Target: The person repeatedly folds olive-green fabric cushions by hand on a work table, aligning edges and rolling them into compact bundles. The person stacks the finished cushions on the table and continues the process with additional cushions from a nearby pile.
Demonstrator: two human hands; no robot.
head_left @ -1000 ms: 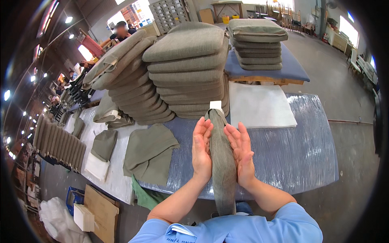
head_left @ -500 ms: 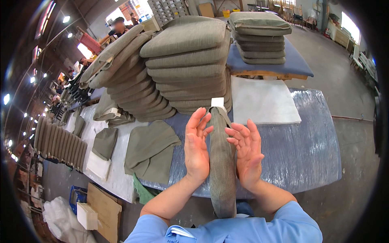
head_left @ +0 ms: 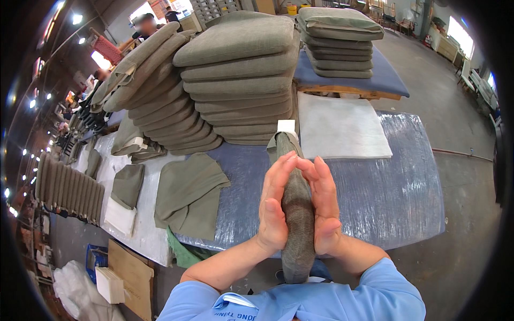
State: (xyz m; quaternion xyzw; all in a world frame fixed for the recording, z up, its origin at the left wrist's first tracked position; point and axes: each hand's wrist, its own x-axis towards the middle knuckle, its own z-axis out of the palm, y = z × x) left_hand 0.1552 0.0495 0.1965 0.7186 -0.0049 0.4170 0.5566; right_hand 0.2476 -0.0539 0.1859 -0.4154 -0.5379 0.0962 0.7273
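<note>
Grey-green cushion (head_left: 298, 235), on edge; my left hand (head_left: 273, 213) and right hand (head_left: 324, 206) flank it, fingers (head_left: 323, 179) outstretched; side faces hidden.

The blue table (head_left: 388, 198) bears stacked cushions (head_left: 238, 88) and a white pad (head_left: 342, 128).

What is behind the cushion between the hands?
Behind the cushion: a small white piece at its far end, a cushion stack and the blue table. What lies directly behind it, the left hand and the right hand is hidden.
</note>
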